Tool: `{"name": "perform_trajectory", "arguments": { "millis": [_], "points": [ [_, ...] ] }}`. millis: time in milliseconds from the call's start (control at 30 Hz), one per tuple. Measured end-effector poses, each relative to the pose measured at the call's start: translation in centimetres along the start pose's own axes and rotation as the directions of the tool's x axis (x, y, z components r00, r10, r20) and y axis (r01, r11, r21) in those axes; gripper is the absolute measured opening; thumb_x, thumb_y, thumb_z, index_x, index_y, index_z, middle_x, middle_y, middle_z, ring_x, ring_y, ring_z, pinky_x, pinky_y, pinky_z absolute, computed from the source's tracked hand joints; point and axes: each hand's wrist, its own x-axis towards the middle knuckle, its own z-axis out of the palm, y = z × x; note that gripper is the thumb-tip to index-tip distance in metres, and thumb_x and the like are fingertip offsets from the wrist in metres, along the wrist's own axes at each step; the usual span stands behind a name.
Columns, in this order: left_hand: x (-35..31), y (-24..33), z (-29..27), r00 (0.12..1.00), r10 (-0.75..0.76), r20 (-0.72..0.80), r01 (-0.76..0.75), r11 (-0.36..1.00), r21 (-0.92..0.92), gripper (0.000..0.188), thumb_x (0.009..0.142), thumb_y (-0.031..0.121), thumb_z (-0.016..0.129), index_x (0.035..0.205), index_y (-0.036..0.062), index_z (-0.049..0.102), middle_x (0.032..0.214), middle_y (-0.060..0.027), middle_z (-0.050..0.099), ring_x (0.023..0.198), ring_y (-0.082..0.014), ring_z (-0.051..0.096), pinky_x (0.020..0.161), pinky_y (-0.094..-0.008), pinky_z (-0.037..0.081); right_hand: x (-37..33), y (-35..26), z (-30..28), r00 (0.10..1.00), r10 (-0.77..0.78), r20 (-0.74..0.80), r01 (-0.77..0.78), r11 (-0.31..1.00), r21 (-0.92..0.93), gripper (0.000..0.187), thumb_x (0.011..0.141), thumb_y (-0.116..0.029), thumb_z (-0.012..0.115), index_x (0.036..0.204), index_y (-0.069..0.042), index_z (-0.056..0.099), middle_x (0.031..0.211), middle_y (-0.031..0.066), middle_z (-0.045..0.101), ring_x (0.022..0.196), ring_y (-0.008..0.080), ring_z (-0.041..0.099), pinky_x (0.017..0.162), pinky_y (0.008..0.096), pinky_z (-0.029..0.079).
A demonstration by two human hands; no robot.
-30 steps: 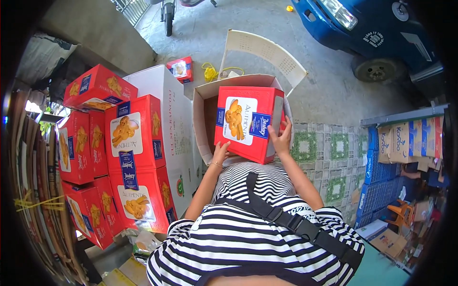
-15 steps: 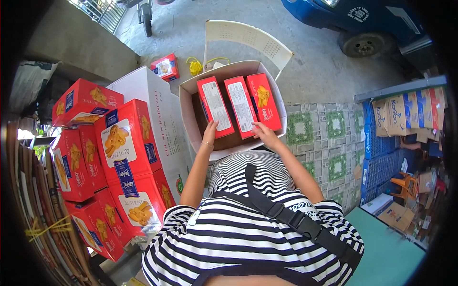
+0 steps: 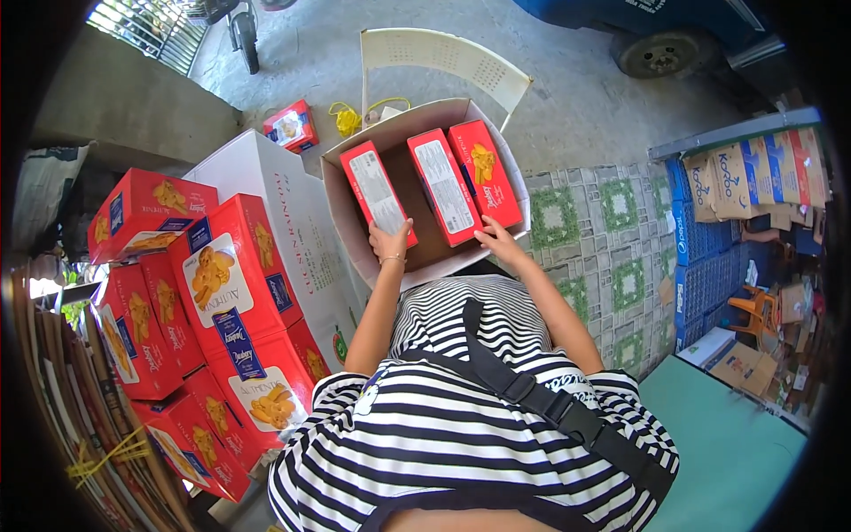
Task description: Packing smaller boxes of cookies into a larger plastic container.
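Observation:
Inside an open white carton (image 3: 519,191) stand three red cookie boxes in front of me. My left hand (image 3: 392,243) is closed round the near end of the left cookie box (image 3: 377,186), which leans a little. A gap showing brown cardboard parts it from the middle cookie box (image 3: 441,186). That one stands against the right cookie box (image 3: 489,173), which has a cookie picture on its upward side. My right hand (image 3: 502,244) has its fingers stretched out, touching the near end where the middle and right boxes meet.
More red cookie boxes (image 3: 226,257) are stacked at my left beside a tall white carton (image 3: 275,177). Beyond the open carton stands a white chair (image 3: 443,53); a red box (image 3: 292,129) and yellow cord (image 3: 346,120) lie near it. Blue crates (image 3: 696,293) and a green table (image 3: 718,434) are at right.
My left hand has closed round the left box's near end, and that box has moved left, widening the gap. My right hand has slid right, off the middle box's near corner.

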Motion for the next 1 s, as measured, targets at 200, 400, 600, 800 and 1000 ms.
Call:
{"name": "perform_trajectory", "arguments": {
  "millis": [200,400,600,800,1000],
  "points": [
    [-1.3,0.0,0.5,0.948,0.09,-0.306,0.098,0.83,0.549,0.114,0.048,0.033,0.075,0.137,0.0222,0.006,0.131,-0.0164,0.026,0.116,-0.0349,0.033,0.094,-0.0482,0.03,-1.6,1.8,-0.2,0.995,-0.101,0.026,0.104,0.973,-0.204,0.071,0.079,-0.028,0.062,0.134,-0.003,0.024,0.131,0.0198,0.037,0.095,0.0184,0.056,0.081,0.0282,0.044],
    [-1.3,0.5,-0.1,0.96,0.089,-0.265,0.085,0.812,0.578,0.115,0.049,0.033,0.074,0.137,0.0224,0.003,0.124,-0.0172,0.031,0.111,-0.0346,0.038,0.092,-0.045,0.034,-0.3,3.8,-0.5,0.979,-0.191,-0.075,0.183,0.978,-0.1,0.072,0.078,-0.025,0.064,0.134,-0.002,0.024,0.13,0.0221,0.038,0.078,0.0107,0.054,0.075,0.0244,0.044],
    [-0.8,-1.2,-2.6,0.973,0.145,-0.181,-0.013,0.815,0.58,0.117,0.05,0.038,0.075,0.138,0.0198,-0.001,0.119,-0.0214,0.034,0.106,-0.0377,0.042,0.089,-0.0442,0.038,0.2,2.1,0.2,0.985,-0.148,-0.091,0.094,0.894,-0.438,0.084,0.063,-0.036,0.074,0.127,-0.001,0.033,0.11,0.0229,0.053,0.084,0.0244,0.061,0.074,0.0315,0.047],
    [-1.1,-0.9,-4.3,0.991,0.081,-0.106,-0.002,0.805,0.593,0.12,0.05,0.041,0.076,0.138,0.0198,-0.004,0.117,-0.0236,0.036,0.105,-0.0398,0.043,0.087,-0.0452,0.039,2.4,1.9,-0.1,0.946,-0.223,-0.233,0.055,0.823,-0.565,0.047,0.059,-0.035,0.075,0.082,-0.004,0.048,0.067,0.0112,0.06,0.068,0.0251,0.061,0.064,0.0355,0.048],
    [-3.3,-1.2,-4.2,0.996,0.085,0.009,-0.058,0.598,0.799,0.124,0.048,0.043,0.077,0.138,0.0199,-0.006,0.108,-0.0214,0.042,0.094,-0.0366,0.05,0.081,-0.0425,0.043,2.4,1.1,-0.3,0.966,-0.137,-0.22,0.044,0.922,-0.384,0.036,0.068,-0.03,0.072,0.068,-0.005,0.046,0.063,0.0094,0.061,0.056,0.0174,0.062,0.046,0.0311,0.048]
  ]
}}
